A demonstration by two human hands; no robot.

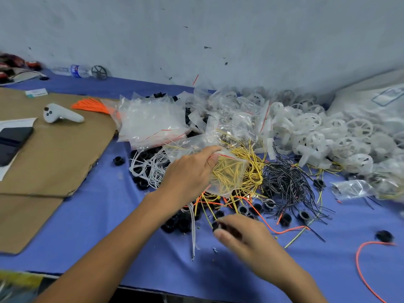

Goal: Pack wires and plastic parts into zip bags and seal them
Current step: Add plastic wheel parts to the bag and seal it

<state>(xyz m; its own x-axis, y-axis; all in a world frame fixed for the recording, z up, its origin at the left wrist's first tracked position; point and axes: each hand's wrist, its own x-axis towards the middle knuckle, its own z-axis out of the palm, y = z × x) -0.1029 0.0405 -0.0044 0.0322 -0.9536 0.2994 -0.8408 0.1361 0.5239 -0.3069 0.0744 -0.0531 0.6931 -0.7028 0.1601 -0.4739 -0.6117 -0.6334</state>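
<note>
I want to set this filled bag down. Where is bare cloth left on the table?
Bare blue cloth: between the cardboard and the left arm, and between the right hand and the loose orange wire. Wires, black rings, white wheels and bags crowd the middle.

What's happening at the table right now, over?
Left hand gripping zip bag of yellow wires. Right hand pinching black plastic ring. Loose wire tangle beside bag.

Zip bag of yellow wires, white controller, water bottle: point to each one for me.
zip bag of yellow wires (229,173), head view, middle of the clear bag's body.
white controller (67,117), head view, on its handle.
water bottle (75,71), head view, on its blue label.
</note>
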